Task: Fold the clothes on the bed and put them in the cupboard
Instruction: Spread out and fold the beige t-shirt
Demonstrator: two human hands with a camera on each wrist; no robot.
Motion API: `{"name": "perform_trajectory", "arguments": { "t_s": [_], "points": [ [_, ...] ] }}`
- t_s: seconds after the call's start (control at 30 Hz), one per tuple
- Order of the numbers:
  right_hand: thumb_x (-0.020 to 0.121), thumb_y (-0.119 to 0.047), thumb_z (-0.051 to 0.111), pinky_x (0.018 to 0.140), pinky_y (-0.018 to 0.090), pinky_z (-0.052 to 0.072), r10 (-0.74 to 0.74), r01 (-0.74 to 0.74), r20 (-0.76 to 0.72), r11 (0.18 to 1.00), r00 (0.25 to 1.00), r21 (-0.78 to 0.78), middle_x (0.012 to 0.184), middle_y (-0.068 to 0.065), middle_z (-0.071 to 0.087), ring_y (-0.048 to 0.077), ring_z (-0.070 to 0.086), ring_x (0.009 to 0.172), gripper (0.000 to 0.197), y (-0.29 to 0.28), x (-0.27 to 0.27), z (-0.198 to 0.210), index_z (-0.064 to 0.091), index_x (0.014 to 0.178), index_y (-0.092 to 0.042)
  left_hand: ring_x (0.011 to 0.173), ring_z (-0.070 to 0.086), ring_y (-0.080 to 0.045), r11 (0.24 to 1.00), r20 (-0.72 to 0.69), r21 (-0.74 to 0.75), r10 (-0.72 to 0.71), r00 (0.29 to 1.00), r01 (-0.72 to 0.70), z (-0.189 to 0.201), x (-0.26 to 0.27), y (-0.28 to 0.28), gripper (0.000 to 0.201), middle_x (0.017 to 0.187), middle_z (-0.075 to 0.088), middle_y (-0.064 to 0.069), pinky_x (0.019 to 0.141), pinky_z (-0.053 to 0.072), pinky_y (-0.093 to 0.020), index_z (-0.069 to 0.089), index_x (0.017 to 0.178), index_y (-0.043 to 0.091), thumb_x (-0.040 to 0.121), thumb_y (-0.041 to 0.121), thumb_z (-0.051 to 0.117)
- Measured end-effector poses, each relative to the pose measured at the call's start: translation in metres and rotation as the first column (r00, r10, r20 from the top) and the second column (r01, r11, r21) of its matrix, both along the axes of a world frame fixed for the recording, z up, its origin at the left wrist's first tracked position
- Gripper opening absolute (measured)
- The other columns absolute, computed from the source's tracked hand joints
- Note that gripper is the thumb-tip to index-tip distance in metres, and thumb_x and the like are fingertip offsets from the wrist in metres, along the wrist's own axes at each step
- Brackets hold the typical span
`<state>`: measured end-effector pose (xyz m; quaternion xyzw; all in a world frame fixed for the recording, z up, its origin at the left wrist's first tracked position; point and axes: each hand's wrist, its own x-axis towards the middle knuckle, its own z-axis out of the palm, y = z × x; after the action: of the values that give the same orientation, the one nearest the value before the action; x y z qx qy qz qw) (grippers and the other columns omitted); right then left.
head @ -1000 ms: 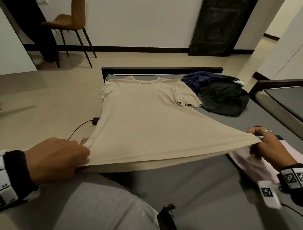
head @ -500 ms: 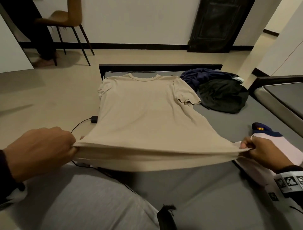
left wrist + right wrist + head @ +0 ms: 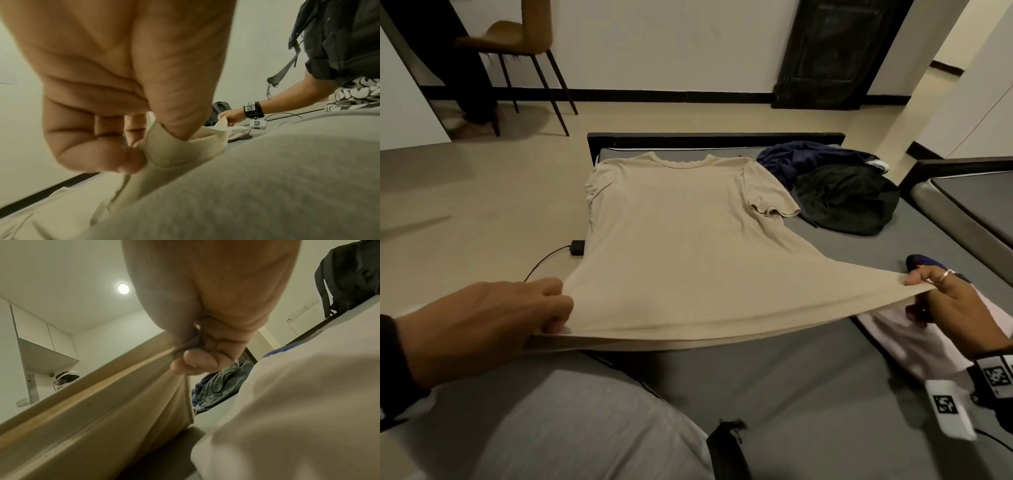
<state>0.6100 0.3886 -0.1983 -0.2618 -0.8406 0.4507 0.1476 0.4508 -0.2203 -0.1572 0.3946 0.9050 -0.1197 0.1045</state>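
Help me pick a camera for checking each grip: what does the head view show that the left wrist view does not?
Only the head view shows the whole beige T-shirt spread on the bed, the dark clothes pile and the chair. Only the left wrist view shows the left hand from beneath, pinching the hem. Both show the right hand gripping the other corner.

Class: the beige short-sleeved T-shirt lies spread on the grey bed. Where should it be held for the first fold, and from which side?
Hold the beige short-sleeved T-shirt by its two hem corners, from the near side, as the left hand and right hand do now: the collar lies far, and the hem is stretched taut.
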Motion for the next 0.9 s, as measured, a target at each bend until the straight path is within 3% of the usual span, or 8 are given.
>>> {"name": "perform_trajectory", "arguments": {
  "t_s": [0.1, 0.2, 0.27, 0.53, 0.6, 0.67, 0.77, 0.9],
  "points": [
    [0.089, 0.017, 0.032, 0.043, 0.024, 0.046, 0.015, -0.018, 0.027, 0.994, 1.0, 0.105, 0.079, 0.024, 0.058, 0.02, 0.055, 0.054, 0.049, 0.013, 0.002, 0.001, 0.067, 0.085, -0.018, 0.057, 0.041, 0.005, 0.996, 0.061, -0.084, 0.028, 0.998, -0.023, 0.001, 0.001, 0.001, 0.041, 0.085, 0.039, 0.027, 0.043, 0.023, -0.018, 0.031, 0.081, 0.055, 0.073, 0.034, 0.066],
    [0.086, 0.014, 0.033, 0.046, 0.024, 0.048, -0.03, 0.03, 0.0, 0.988, 1.0, 0.152, 0.084, 0.019, 0.062, 0.022, 0.055, 0.058, 0.053, 0.026, 0.0, 0.005, 0.07, 0.086, -0.023, 0.072, 0.048, 0.002, 0.992, 0.069, -0.128, 0.026, 0.997, -0.017, 0.014, 0.005, 0.012, 0.012, 0.09, 0.047, 0.023, 0.055, 0.035, -0.019, 0.034, 0.085, 0.053, 0.079, 0.054, 0.045],
    [0.087, 0.01, 0.034, 0.047, 0.025, 0.048, -0.055, 0.056, -0.01, 0.984, 0.998, 0.166, 0.083, 0.016, 0.065, 0.026, 0.056, 0.062, 0.05, 0.031, -0.002, 0.008, 0.072, 0.087, -0.024, 0.076, 0.05, -0.001, 0.991, 0.095, -0.137, 0.005, 0.995, 0.008, 0.021, 0.009, 0.021, 0.016, 0.09, 0.05, 0.018, 0.062, 0.04, -0.019, 0.035, 0.086, 0.05, 0.074, 0.061, 0.033],
    [0.095, -0.008, 0.038, 0.046, 0.023, 0.045, -0.075, 0.064, 0.048, 0.979, 0.996, 0.195, 0.075, 0.021, 0.064, 0.029, 0.051, 0.062, 0.037, 0.028, 0.0, 0.013, 0.073, 0.086, -0.018, 0.084, 0.055, -0.004, 0.987, 0.159, -0.14, -0.052, 0.986, 0.075, 0.026, 0.023, 0.042, 0.006, 0.091, 0.051, 0.019, 0.072, 0.045, -0.019, 0.035, 0.082, 0.059, 0.082, 0.055, 0.04],
    [0.098, -0.01, 0.04, 0.056, 0.032, 0.049, -0.05, 0.027, 0.092, 0.972, 0.995, 0.234, 0.075, 0.023, 0.063, 0.031, 0.053, 0.063, 0.036, 0.022, 0.003, 0.012, 0.072, 0.087, -0.019, 0.086, 0.054, -0.003, 0.985, 0.165, -0.136, -0.082, 0.983, 0.105, 0.026, 0.025, 0.044, 0.005, 0.094, 0.052, 0.019, 0.075, 0.048, -0.021, 0.037, 0.084, 0.058, 0.083, 0.054, 0.041],
    [0.1, -0.011, 0.043, 0.062, 0.036, 0.048, -0.038, -0.007, 0.153, 0.959, 0.987, 0.282, 0.075, 0.019, 0.064, 0.031, 0.057, 0.066, 0.033, 0.022, 0.005, 0.007, 0.071, 0.087, -0.02, 0.082, 0.05, 0.0, 0.982, 0.168, -0.13, -0.117, 0.979, 0.14, 0.027, 0.027, 0.047, 0.004, 0.096, 0.054, 0.018, 0.075, 0.047, -0.019, 0.042, 0.09, 0.055, 0.086, 0.055, 0.042],
    [0.098, -0.011, 0.049, 0.067, 0.033, 0.048, -0.079, 0.008, 0.21, 0.948, 0.975, 0.319, 0.081, 0.008, 0.068, 0.027, 0.063, 0.073, 0.025, 0.028, 0.007, 0.0, 0.069, 0.087, -0.021, 0.072, 0.042, 0.001, 0.971, 0.139, -0.15, -0.167, 0.976, 0.187, 0.027, 0.027, 0.055, 0.017, 0.1, 0.059, 0.016, 0.068, 0.038, -0.014, 0.052, 0.102, 0.045, 0.09, 0.054, 0.043],
    [0.096, -0.003, 0.052, 0.067, 0.032, 0.047, -0.114, 0.003, 0.279, 0.929, 0.953, 0.37, 0.081, 0.002, 0.071, 0.024, 0.066, 0.076, 0.024, 0.031, 0.006, -0.004, 0.067, 0.087, -0.019, 0.079, 0.051, -0.005, 0.96, 0.132, -0.177, -0.196, 0.972, 0.217, 0.024, 0.033, 0.068, 0.017, 0.101, 0.06, 0.012, 0.06, 0.025, -0.011, 0.055, 0.096, 0.034, 0.094, 0.046, 0.043]
  ]
}}
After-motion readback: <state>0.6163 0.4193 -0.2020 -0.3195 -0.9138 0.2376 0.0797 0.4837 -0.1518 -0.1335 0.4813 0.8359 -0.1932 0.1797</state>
